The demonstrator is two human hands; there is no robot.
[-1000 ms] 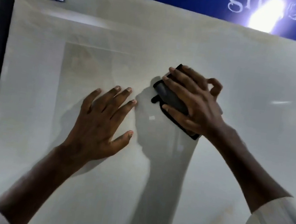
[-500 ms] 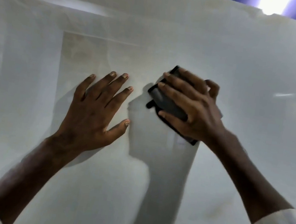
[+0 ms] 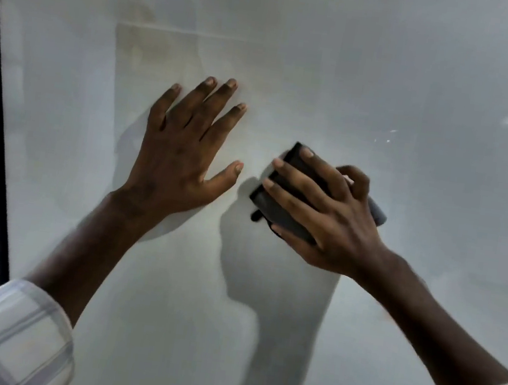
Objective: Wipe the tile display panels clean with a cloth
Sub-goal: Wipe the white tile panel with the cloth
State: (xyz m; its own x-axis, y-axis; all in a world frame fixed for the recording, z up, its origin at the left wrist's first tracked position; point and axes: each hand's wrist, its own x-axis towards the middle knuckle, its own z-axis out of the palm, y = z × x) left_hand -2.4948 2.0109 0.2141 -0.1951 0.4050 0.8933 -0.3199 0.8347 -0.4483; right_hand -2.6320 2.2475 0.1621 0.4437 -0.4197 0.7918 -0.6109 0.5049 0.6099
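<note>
My left hand lies flat, fingers apart, on one tile panel; my right hand has its fingers clamped on one dark cloth.

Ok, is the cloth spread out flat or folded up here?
Folded. The dark cloth shows as a compact thick pad under the right hand, fingers laid over it against the tile panel.

The tile panel looks glossy and smooth, mirroring lights; the dark cloth is matt; the sleeves are woven fabric.

Pale checked shirt sleeves rolled up, forearms bare.
</note>
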